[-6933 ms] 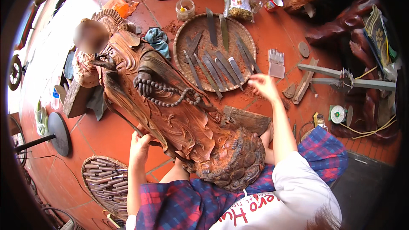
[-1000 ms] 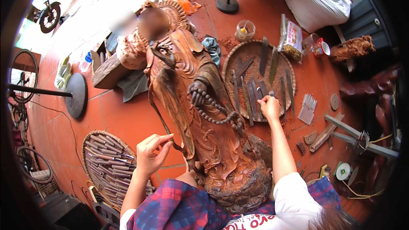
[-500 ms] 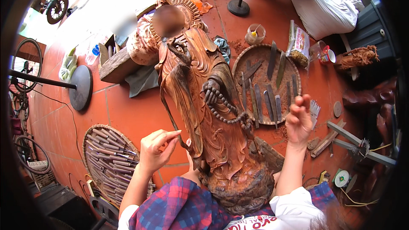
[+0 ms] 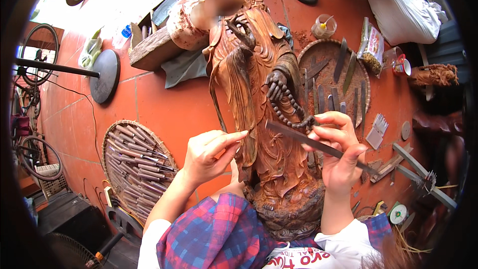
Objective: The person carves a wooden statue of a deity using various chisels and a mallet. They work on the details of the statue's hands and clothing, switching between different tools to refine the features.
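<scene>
A carved reddish-brown wooden statue (image 4: 269, 154) of a robed figure with beads lies leaning away from me, its base between my legs. My right hand (image 4: 341, 169) is closed on a long, flat dark file (image 4: 291, 134), held slantwise over the lower robe and pointing up-left. Beside the robe's left edge, my left hand (image 4: 206, 157) pinches thumb and forefinger together; anything between them is too small to make out. Behind my right hand, a round woven tray (image 4: 368, 89) holds several files and flat blades.
Another woven basket (image 4: 105, 152), full of wooden-handled carving tools, stands at left. A wooden block (image 4: 149, 52) and someone with a patterned sleeve (image 4: 184, 25) are by the statue's head. A black round stand base (image 4: 105, 77), a plastic cup (image 4: 323, 27) and metal bars (image 4: 416, 162) surround the work.
My right hand, empty before, now holds a file and has come lower and inward over the statue. My left hand stays pinched by the robe. The whole view has shifted.
</scene>
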A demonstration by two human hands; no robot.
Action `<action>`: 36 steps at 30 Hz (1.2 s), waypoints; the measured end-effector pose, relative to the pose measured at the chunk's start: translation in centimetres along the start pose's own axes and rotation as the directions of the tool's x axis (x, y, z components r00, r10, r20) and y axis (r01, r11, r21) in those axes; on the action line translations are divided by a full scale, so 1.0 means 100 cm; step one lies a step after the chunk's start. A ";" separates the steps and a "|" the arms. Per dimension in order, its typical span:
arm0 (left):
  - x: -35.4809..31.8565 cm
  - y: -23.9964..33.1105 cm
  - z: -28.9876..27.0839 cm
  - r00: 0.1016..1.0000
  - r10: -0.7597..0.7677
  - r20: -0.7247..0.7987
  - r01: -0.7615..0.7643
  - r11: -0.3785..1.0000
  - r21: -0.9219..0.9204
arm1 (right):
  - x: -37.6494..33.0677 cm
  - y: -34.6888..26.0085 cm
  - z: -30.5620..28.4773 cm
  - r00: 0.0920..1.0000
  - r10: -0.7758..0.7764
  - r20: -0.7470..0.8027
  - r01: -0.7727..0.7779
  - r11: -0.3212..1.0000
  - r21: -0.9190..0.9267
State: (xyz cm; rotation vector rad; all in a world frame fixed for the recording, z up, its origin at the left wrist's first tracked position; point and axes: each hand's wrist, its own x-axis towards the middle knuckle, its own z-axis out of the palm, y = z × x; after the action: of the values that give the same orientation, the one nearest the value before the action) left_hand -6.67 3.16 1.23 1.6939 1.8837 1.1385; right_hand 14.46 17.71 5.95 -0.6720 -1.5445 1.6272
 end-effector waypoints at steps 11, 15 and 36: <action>0.006 0.010 0.011 0.981 0.076 0.176 -0.083 0.996 0.031 | -0.009 0.025 0.030 0.961 -0.219 0.169 0.276 0.817 -0.506; 0.010 0.009 0.017 0.979 0.087 0.183 -0.094 0.995 0.028 | -0.004 0.034 0.029 0.940 -0.277 0.200 0.340 0.804 -0.488; 0.024 0.020 0.011 0.964 -0.067 0.259 0.062 0.998 0.030 | 0.015 0.037 0.037 0.951 -0.278 0.131 0.307 0.834 -0.458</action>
State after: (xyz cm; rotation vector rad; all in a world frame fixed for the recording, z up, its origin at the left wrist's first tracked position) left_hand -5.10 5.66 2.67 1.6879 1.7788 0.8278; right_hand 9.93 16.98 2.96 -0.6009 -2.0082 1.0497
